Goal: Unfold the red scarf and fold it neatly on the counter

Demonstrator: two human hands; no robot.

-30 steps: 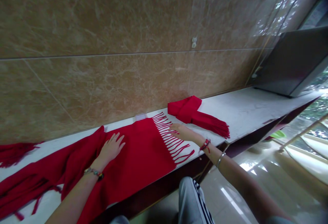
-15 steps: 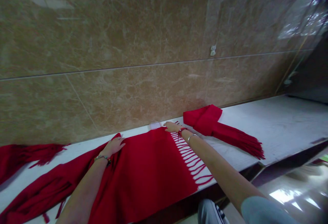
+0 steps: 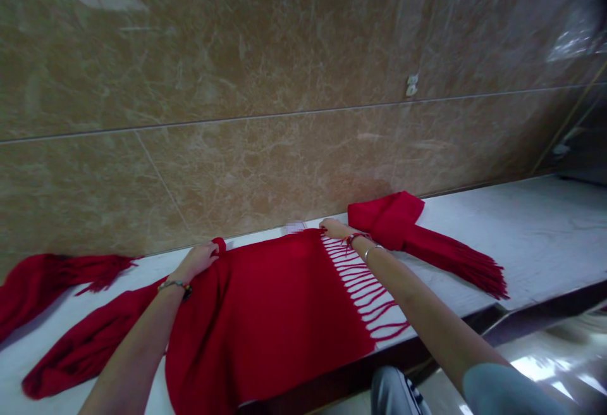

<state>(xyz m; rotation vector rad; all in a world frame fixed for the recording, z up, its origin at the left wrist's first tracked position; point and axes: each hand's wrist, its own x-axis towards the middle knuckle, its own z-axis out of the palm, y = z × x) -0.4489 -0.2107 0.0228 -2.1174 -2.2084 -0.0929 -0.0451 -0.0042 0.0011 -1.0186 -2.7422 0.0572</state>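
Observation:
A red fringed scarf (image 3: 284,314) lies across the white ledge, its right part spread flat and its left part bunched in folds. At its far edge my left hand (image 3: 196,260) is closed on the gathered cloth, with the fingertips curled around it. My right hand (image 3: 334,228) pinches the far right corner, where the white-backed row of tassels (image 3: 363,288) begins. The tassels fan out toward the right under my right forearm. Just right of that hand rests a second red scarf (image 3: 398,222), folded over itself with its fringe pointing right.
Another red scarf (image 3: 61,276) lies at the far left. Against the brown marble wall (image 3: 265,168) is a small pale card-like item (image 3: 294,228). The white ledge (image 3: 545,231) runs on to the right, and its front edge drops to a shiny floor.
My left hand has gone from lying on the cloth to gripping its edge. My right fingers have closed on the corner. The scarf's bunched left end has shifted right; the view has shifted slightly.

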